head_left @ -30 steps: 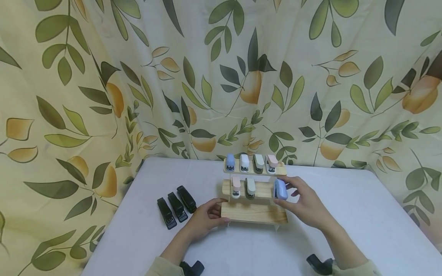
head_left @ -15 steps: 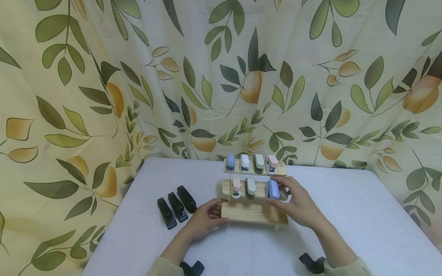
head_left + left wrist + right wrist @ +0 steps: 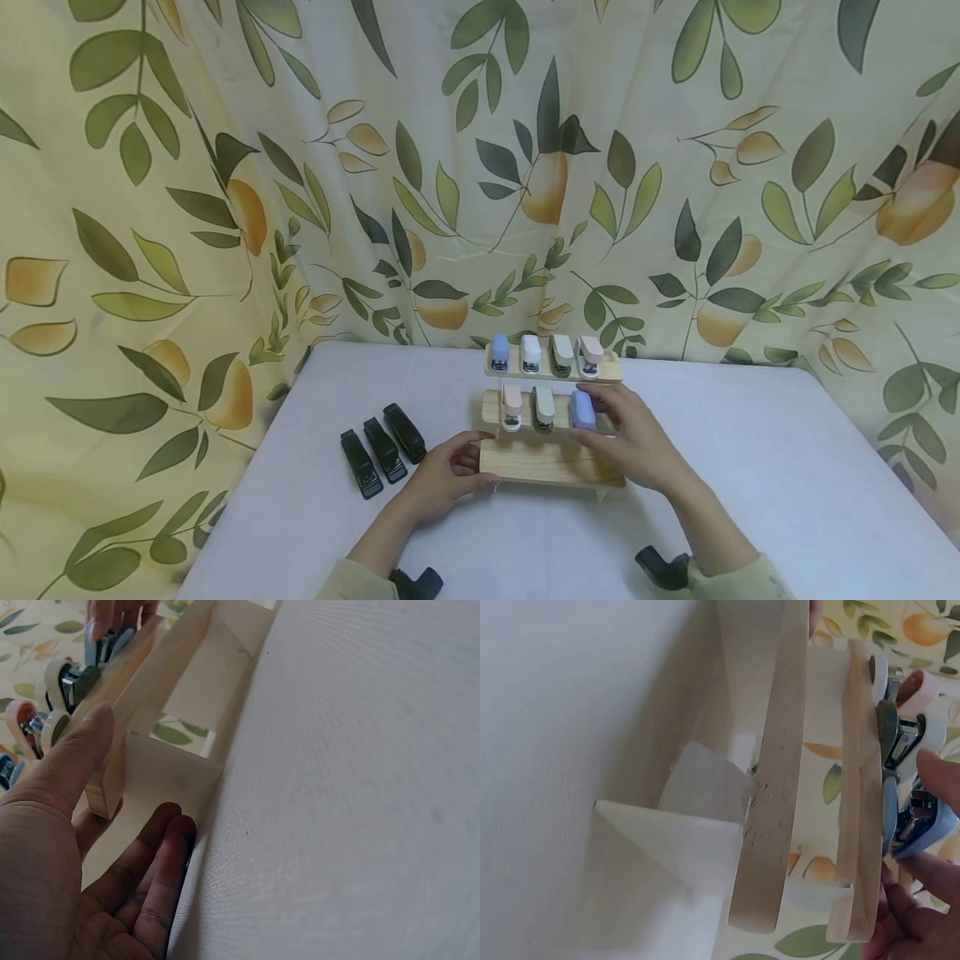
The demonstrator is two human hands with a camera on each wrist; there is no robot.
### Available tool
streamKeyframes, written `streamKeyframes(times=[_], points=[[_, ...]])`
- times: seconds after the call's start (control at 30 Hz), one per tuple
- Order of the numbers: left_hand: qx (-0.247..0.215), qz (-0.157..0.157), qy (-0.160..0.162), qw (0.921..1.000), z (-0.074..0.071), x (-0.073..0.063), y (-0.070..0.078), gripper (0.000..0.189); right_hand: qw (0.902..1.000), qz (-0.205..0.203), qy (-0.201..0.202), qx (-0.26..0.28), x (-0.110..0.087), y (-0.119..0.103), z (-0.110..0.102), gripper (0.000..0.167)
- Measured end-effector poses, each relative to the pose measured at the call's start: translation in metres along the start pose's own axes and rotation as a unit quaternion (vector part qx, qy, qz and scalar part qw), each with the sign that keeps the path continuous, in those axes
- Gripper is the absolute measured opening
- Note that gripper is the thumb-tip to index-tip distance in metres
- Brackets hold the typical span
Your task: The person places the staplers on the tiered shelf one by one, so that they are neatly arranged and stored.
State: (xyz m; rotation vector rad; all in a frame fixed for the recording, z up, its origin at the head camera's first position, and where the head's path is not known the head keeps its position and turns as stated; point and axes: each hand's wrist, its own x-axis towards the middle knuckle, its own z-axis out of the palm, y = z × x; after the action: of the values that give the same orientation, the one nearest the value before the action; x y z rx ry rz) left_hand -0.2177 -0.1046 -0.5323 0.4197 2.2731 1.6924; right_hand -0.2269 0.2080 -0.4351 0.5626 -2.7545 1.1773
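Observation:
A tiered wooden display stand (image 3: 551, 463) with white supports stands on the table. My left hand (image 3: 444, 479) holds the left end of its lowest board, thumb on the wood in the left wrist view. On the middle board, my right hand (image 3: 643, 440) grips a small blue stapler (image 3: 582, 410) between thumb and fingers. To its left stand a pale green stapler (image 3: 544, 408) and a pink stapler (image 3: 512, 407). From the right wrist, the blue stapler (image 3: 919, 821) appears at the board, beside the green one.
The top board carries blue (image 3: 499, 353), white (image 3: 531, 354), pale green (image 3: 562, 355) and pink (image 3: 591, 356) staplers. Black staplers (image 3: 386, 450) lie in a slanted row on the white-covered table (image 3: 750, 467), left of the stand. A leaf-patterned curtain (image 3: 480, 167) hangs behind.
My right hand has slid left with the blue stapler, from the right end of the middle board toward the pale green one. My left hand has stayed in place on the lowest board.

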Motion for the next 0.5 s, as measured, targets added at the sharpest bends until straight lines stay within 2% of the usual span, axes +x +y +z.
streamKeyframes(times=[0.2,0.5], points=[[-0.004,0.000,0.000,1.0000,-0.0008,0.0002,-0.0002,0.061,0.9990,0.014,0.006,-0.041,0.0008,-0.0014,0.0029,0.066],[-0.004,-0.004,0.002,1.0000,-0.0008,0.0004,-0.0016,0.059,0.9973,0.041,0.002,-0.060,0.0010,-0.0017,0.0061,0.069]])
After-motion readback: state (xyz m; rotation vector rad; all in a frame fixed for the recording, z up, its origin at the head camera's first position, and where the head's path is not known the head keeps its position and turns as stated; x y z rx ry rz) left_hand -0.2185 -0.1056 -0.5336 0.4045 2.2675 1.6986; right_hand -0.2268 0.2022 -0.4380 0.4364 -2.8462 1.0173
